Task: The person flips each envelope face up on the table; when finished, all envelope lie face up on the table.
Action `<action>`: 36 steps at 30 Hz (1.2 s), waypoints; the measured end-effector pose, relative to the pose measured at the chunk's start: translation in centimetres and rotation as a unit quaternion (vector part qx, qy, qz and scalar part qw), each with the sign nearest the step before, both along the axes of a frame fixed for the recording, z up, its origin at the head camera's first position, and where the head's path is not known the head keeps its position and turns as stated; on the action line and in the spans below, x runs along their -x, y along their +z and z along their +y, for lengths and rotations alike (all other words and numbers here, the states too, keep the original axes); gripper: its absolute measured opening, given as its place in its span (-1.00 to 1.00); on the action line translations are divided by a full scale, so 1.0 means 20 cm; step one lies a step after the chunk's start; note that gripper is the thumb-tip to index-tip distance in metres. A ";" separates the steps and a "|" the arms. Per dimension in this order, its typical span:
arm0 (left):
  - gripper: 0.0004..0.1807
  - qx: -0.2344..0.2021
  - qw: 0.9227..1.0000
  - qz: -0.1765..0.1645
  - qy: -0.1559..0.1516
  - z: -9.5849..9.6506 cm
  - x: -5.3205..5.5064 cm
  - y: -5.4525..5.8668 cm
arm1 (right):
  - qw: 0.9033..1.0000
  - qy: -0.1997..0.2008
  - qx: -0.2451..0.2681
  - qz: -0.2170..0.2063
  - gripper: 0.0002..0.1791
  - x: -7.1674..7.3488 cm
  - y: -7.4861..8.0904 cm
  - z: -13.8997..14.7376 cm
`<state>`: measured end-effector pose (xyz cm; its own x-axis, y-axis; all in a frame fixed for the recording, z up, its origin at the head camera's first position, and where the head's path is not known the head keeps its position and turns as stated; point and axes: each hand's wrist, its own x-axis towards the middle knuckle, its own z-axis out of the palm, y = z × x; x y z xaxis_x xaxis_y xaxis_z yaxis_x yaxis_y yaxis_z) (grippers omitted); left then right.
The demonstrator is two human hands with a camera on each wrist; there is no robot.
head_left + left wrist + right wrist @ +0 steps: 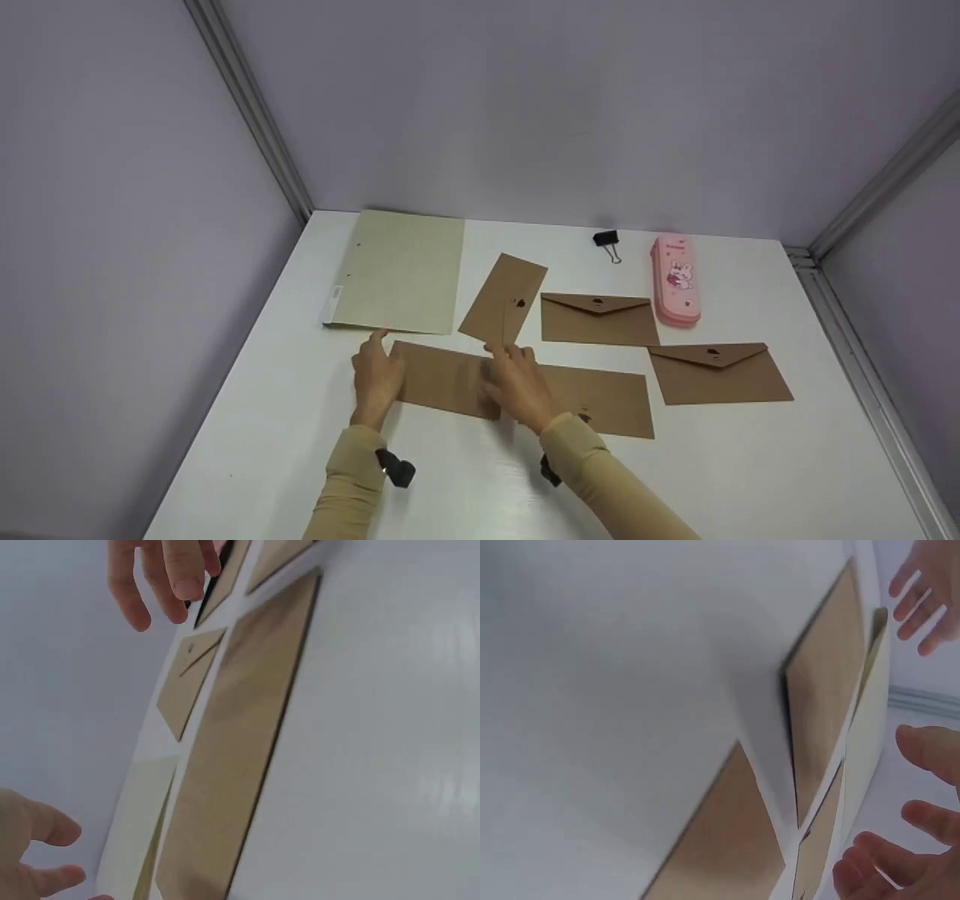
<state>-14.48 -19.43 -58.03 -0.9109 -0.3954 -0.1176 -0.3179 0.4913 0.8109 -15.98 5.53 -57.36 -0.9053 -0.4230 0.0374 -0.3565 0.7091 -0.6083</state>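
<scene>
A plain brown envelope (442,382) lies face down between the two hands. At its left end, my left hand (379,375) has its fingers spread and relaxed, with no grip showing. My right hand (521,386) hovers by its right end, and in the right wrist view the fingers and thumb (930,754) are apart with nothing between them. To the right a second envelope (619,386) is partly covered by the right hand. Beyond the right fingertips, a tilted envelope (499,300) lies at a slant. The near envelope (232,742) fills the middle of the left wrist view.
Two envelopes with pointed flaps, one nearer the middle (600,330) and one at right (727,386), lie on the white table (465,495). A pale green folder (401,274) is at back left. Behind sit a black binder clip (606,240) and a pink pencil case (677,281).
</scene>
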 end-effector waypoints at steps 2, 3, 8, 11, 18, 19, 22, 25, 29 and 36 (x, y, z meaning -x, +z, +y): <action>-0.39 0.038 0.999 -0.033 -0.015 -0.01 0.00 -0.03 | 0.999 0.016 -0.045 0.025 -0.30 -0.04 -0.03 -0.04; -0.39 0.052 0.997 -0.046 -0.019 -0.01 0.00 -0.05 | 0.997 0.020 -0.061 0.031 -0.29 -0.06 -0.04 -0.05; -0.37 0.083 0.994 -0.072 -0.026 0.00 -0.01 -0.09 | 0.993 0.019 -0.110 0.043 -0.30 -0.13 -0.10 -0.11; -0.35 0.071 0.995 -0.066 -0.026 -0.01 -0.01 -0.10 | 0.991 0.015 -0.118 0.057 -0.38 -0.15 -0.13 -0.14; -0.38 -0.010 1.000 -0.022 0.016 -0.07 -0.02 -0.13 | 0.998 0.004 -0.050 0.040 -0.61 -0.16 -0.16 -0.15; -0.40 -0.028 0.999 -0.014 0.025 -0.07 -0.02 -0.14 | 0.999 -0.004 -0.032 0.022 -0.59 -0.16 -0.16 -0.15; -0.49 -0.068 0.997 0.001 0.044 -0.10 -0.04 -0.14 | 0.999 -0.034 0.026 -0.024 -0.49 -0.15 -0.16 -0.13; -0.52 -0.095 0.994 -0.001 0.045 -0.12 -0.06 -0.14 | 0.994 -0.059 0.079 -0.051 -0.39 -0.14 -0.16 -0.11; -0.57 -0.127 0.991 0.006 0.039 -0.14 -0.10 -0.12 | 0.984 -0.075 0.143 -0.075 -0.32 -0.12 -0.16 -0.08; -0.64 -0.185 0.982 0.045 0.005 -0.18 -0.18 -0.02 | 0.963 -0.096 0.217 -0.126 -0.23 -0.08 -0.13 -0.03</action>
